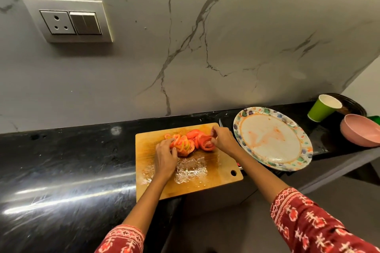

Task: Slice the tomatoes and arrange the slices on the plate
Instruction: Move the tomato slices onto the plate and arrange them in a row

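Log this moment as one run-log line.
stage: gathering slices | left hand: on tomato slices | right hand: pinching slices | cutting board: wet | plate: no slices, smeared

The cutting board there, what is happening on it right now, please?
A person is gathering a pile of tomato slices on the wooden cutting board. The left hand touches the left side of the pile, and the right hand pinches slices on its right side. The board is wet with juice. The patterned plate beside the board holds no slices yet, only reddish smears. A knife tip shows behind the right hand, lying on the counter.
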`<state>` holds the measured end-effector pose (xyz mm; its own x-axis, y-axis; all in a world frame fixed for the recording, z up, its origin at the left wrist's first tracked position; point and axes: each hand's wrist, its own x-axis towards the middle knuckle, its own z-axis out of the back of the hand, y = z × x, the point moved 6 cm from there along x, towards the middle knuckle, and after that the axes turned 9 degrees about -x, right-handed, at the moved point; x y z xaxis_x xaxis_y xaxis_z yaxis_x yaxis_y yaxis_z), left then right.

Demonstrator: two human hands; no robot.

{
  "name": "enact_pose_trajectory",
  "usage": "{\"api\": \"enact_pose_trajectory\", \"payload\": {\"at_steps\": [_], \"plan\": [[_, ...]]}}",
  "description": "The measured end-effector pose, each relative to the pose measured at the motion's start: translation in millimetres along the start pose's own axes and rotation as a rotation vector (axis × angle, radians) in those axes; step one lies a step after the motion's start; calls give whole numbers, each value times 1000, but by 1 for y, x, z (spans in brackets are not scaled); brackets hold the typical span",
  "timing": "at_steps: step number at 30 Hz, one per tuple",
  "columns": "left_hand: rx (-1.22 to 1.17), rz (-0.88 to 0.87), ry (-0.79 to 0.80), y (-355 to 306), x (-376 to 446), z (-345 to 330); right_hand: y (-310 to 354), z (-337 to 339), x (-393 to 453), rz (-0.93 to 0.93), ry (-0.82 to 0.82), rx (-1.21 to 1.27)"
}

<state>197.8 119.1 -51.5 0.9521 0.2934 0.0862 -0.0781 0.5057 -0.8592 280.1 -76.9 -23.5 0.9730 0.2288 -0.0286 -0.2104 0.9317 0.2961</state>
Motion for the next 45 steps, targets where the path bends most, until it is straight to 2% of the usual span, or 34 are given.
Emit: {"api": "enact_pose_trajectory", "payload": {"at_steps": [6, 12, 15, 18, 21, 23, 32, 39, 45], "plan": [[-4, -42, -41, -11, 3, 2, -11, 6, 10, 13, -8, 62], [-18, -6, -67, -25, 14, 1, -13, 13, 24, 50, 2, 67], [-20, -20, -18, -36, 19, -9, -9, 14, 30, 122, 134, 18], [-7, -37, -37, -45, 19, -19, -5, 10, 30, 251, 227, -89], [39, -31, -23, -53, 15, -32, -7, 1, 28, 274, 229, -246], [61, -52, 52, -58, 12, -46, -10, -3, 28, 251, 194, -299], [156, 1, 240, -78, 9, -88, -16, 4, 31, 277, 203, -74], [253, 40, 217, -79, 8, -95, -16, 6, 34, 340, 345, 49], [146, 101, 140, -71, 11, -66, -42, 10, 47, 194, 212, 31]]}}
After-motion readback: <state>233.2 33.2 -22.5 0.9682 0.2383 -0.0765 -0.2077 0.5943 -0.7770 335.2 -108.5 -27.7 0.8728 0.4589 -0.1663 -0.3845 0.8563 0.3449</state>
